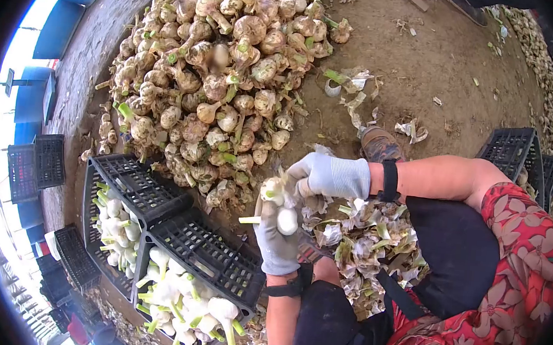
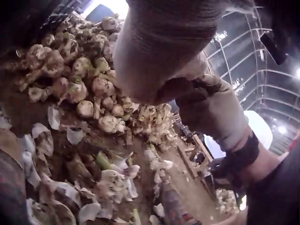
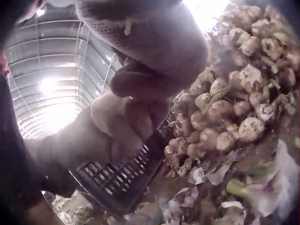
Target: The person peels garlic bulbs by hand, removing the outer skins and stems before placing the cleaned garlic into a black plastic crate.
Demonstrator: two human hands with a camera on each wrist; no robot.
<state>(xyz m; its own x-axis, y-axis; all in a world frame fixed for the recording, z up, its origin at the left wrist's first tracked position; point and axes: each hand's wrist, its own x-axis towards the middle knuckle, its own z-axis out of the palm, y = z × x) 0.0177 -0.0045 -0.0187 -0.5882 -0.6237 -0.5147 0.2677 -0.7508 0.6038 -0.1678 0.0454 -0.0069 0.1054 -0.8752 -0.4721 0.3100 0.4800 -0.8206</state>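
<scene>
Left wrist: garlic [image 2: 103, 86] on dirt [image 2: 194, 190] under arched roof [image 2: 239, 42].

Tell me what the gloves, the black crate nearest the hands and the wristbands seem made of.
Gloves: seemingly knitted fabric, matt pale grey; fine ribbing shows near the cuff. Crate: probably moulded plastic, slightly shiny, judging by its slotted lattice wall. Wristbands: black, perhaps woven strap or rubber; surface detail doesn't settle it.

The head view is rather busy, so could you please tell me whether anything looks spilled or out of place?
Yes, mildly: papery garlic skins lie strewn across the dirt floor, apart from the larger husk pile, so they look stray. Nothing else stands out.
</scene>
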